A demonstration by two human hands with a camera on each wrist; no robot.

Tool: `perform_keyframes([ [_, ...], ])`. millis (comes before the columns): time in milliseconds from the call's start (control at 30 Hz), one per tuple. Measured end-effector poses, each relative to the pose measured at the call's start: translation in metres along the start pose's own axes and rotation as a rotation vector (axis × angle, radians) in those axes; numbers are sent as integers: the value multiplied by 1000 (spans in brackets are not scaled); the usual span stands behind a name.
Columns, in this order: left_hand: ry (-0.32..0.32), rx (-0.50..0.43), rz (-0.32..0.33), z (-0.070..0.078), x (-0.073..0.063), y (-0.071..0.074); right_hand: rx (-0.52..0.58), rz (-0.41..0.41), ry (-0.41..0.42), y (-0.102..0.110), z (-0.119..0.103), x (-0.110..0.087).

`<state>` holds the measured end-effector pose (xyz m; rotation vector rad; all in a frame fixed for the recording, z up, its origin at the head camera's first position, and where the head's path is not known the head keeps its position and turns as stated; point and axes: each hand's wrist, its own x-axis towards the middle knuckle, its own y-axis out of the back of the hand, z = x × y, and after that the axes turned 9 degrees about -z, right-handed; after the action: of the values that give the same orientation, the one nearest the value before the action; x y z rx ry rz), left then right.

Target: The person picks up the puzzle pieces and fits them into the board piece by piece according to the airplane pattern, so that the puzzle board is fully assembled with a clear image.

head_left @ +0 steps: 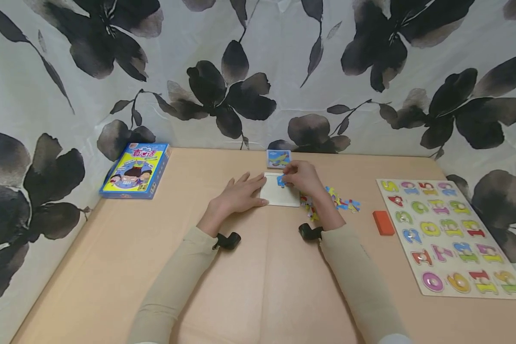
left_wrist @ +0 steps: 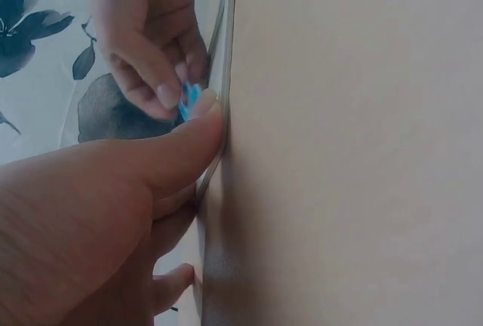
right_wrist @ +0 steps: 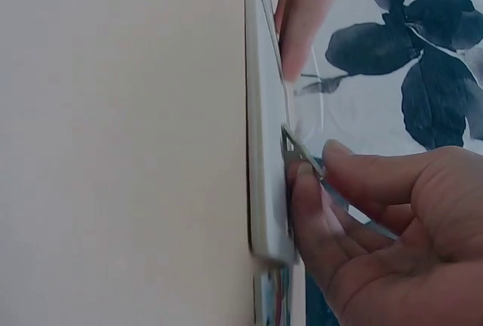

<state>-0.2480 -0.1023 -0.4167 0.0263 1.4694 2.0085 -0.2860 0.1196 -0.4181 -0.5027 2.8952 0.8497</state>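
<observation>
A small white board (head_left: pixel 279 197) with a raised rim lies at the middle of the table. My left hand (head_left: pixel 240 193) rests at its left edge, fingers spread, thumb (left_wrist: pixel 192 133) against the rim. Over the board's upper right, my right hand (head_left: pixel 303 179) pinches a thin puzzle piece (right_wrist: pixel 306 152) between thumb and fingers. A blue puzzle piece (head_left: pixel 280 181) shows on the board beside those fingertips; its outline is partly hidden. Colourful loose puzzle pieces (head_left: pixel 343 202) lie right of the board, partly covered by my right forearm.
A picture card box (head_left: pixel 278 159) stands just behind the board. At the back left lies a blue and yellow box (head_left: pixel 134 171). A red block (head_left: pixel 383 223) sits beside a large peg board (head_left: pixel 451 239) on the right. Floral cloth (head_left: pixel 284 81) hangs behind the table.
</observation>
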Motion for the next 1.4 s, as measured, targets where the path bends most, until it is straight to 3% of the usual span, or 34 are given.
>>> perform_keyframes([
  [200, -11, 5, 11, 0, -1, 1, -26, 3, -4, -8, -7, 5],
  [667, -14, -12, 10, 0, -3, -1, 36, 61, -28, -27, -15, 11],
  [967, -20, 13, 18, -2, -1, -1, -89, 93, 11, -34, -14, 16],
  [1400, -20, 39, 26, -1, -2, 0, -153, 95, 37, -34, -17, 15],
])
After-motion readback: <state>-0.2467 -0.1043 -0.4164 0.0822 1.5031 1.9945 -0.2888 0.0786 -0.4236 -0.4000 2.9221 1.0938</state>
